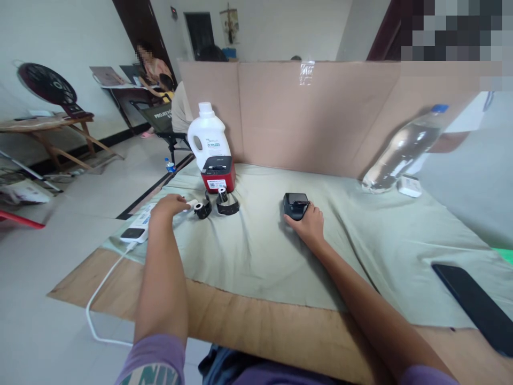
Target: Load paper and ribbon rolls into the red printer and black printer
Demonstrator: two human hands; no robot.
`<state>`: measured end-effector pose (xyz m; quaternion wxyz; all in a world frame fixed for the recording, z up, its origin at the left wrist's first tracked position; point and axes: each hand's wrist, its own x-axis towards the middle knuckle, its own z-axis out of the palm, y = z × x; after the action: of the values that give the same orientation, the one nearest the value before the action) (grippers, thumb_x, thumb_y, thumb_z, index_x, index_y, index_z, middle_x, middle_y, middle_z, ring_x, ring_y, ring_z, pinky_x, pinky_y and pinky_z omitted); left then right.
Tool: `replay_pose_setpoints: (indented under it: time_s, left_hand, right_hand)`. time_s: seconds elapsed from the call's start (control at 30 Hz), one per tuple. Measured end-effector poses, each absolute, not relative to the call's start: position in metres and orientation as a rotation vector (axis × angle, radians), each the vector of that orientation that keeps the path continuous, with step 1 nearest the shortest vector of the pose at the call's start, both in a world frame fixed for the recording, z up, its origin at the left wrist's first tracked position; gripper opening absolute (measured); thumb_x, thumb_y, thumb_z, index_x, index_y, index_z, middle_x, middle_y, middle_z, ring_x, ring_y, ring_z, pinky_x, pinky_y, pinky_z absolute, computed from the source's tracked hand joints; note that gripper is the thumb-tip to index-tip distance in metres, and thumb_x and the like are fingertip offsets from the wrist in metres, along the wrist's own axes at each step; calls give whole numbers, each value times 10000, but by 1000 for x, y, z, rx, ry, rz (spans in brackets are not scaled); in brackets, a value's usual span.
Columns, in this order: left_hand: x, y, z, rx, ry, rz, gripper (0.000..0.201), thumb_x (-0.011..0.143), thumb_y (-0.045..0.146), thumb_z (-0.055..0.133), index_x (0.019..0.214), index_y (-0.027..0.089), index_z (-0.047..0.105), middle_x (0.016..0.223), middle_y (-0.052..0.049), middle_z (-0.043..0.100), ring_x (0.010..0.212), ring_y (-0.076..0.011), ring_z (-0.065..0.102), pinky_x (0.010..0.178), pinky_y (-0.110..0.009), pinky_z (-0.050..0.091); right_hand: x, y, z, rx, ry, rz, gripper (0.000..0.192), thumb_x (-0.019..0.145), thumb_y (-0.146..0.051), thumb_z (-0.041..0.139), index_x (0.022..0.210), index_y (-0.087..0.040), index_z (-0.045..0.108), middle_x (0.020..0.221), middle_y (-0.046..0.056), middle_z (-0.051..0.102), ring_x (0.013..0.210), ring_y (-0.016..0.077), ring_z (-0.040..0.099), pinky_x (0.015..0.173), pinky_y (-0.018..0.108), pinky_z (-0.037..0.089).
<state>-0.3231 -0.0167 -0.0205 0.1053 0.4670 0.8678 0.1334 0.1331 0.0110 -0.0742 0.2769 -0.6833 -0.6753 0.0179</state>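
A: Far left edge of the table [256, 326]?
B: White power strip [141, 220], dark phone-like block [132, 233] on its near end, white cable [105, 278] trailing off the edge.

A: Left hand [170, 206]?
B: Palm down on the green cloth [248, 251], fingers curled round a small white piece [191, 204]; grip closed on it, though the piece too small to identify.

A: Just right of that?
B: Black roll holder [202, 209], touching or nearly touching the white piece. Beside it a second black spool [226, 203], upright core, tape curling out. Behind both, red-and-black label printer [218, 174]; behind that, white jug [207, 136] against the cardboard screen [304, 115].

A: Centre?
B: Small black device [295, 205] flat on the cloth. Right hand [309, 224] laid against its near right corner, fingers wrapped to the side; grip closed loosely on it, not lifted.

A: Far right?
B: Clear water bottle [403, 149] leaning against the screen, white adapter [409, 185] beside its base, dark phone [475, 305] face down near the front corner.
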Motion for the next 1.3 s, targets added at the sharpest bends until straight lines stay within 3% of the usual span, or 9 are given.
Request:
replay_pose_setpoints:
  time_s: [0.1, 0.2, 0.47, 0.73, 0.9, 1.0, 1.1, 1.23, 1.3]
  left_hand:
    - [-318, -17, -14, 1294, 2625, 405, 327, 705, 410, 743, 989, 247, 750, 1113, -102, 736, 1035, -347, 668, 838, -415, 499]
    - [-308, -17, -12, 1250, 2705, 527, 412, 715, 429, 729, 1090, 258, 726, 1201, -108, 716, 1110, -356, 638, 875, -440, 494]
    - [-301, -17, -11, 1243, 2682, 637, 327, 676, 284, 752, 999, 240, 732, 1135, -86, 743, 1068, -329, 656, 865, -429, 496]
    - [-297, -22, -10, 1253, 2667, 712, 298, 708, 314, 786, 983, 216, 728, 1041, -72, 743, 1007, -308, 651, 862, -420, 488]
    - [-281, -20, 14, 1290, 2703, 1166, 307, 816, 333, 721, 1085, 183, 719, 997, -42, 722, 972, -248, 612, 902, -404, 469]
    - [-242, -7, 30, 1464, 2532, 1536, 235, 899, 261, 593, 1076, 172, 719, 984, -31, 733, 932, -199, 643, 894, -345, 480]
    - [-168, 6, 26, 1738, 2140, 1619, 243, 917, 260, 547, 1076, 179, 711, 1006, -34, 755, 912, -171, 676, 859, -281, 508]
    - [-57, 7, -14, 1960, 1670, 1169, 229, 894, 231, 594, 1043, 201, 765, 1032, -57, 791, 889, -187, 723, 864, -289, 545]
    - [-20, 1, -35, 2017, 1562, 990, 288, 895, 207, 588, 1118, 221, 770, 1117, -62, 783, 980, -210, 731, 931, -315, 547]
  right_hand:
    - [133, 11, -74, -1828, -1814, 57, 941, 718, -664, 687, 1382, -35, 466, 1176, 242, 601, 1071, 368, 542, 925, 451, 415]
    - [134, 11, -73, -1824, -1816, 69, 951, 717, -660, 689, 1394, -34, 455, 1185, 245, 599, 1079, 371, 539, 931, 453, 413]
    - [134, 11, -76, -1805, -1813, 69, 934, 729, -659, 681, 1394, -47, 451, 1204, 245, 594, 1091, 370, 540, 943, 461, 409]
    - [134, 12, -75, -1826, -1827, 68, 945, 728, -661, 685, 1392, -28, 454, 1197, 241, 595, 1090, 363, 537, 948, 449, 407]
    - [134, 11, -74, -1826, -1826, 75, 951, 727, -646, 697, 1402, -26, 441, 1204, 244, 597, 1093, 364, 543, 949, 452, 413]
    - [134, 9, -69, -1820, -1808, 81, 941, 708, -642, 708, 1388, -42, 456, 1190, 237, 606, 1085, 366, 551, 943, 454, 421]
    - [138, 6, -60, -1804, -1780, 65, 892, 697, -631, 714, 1351, -67, 490, 1155, 227, 625, 1077, 376, 562, 939, 459, 426]
    - [147, -2, -52, -1831, -1773, 42, 844, 705, -647, 702, 1302, -80, 515, 1118, 251, 642, 1042, 410, 587, 876, 469, 437]
    - [153, -8, -52, -1863, -1777, 42, 859, 703, -670, 697, 1299, -78, 516, 1095, 251, 653, 1024, 410, 604, 851, 454, 441]
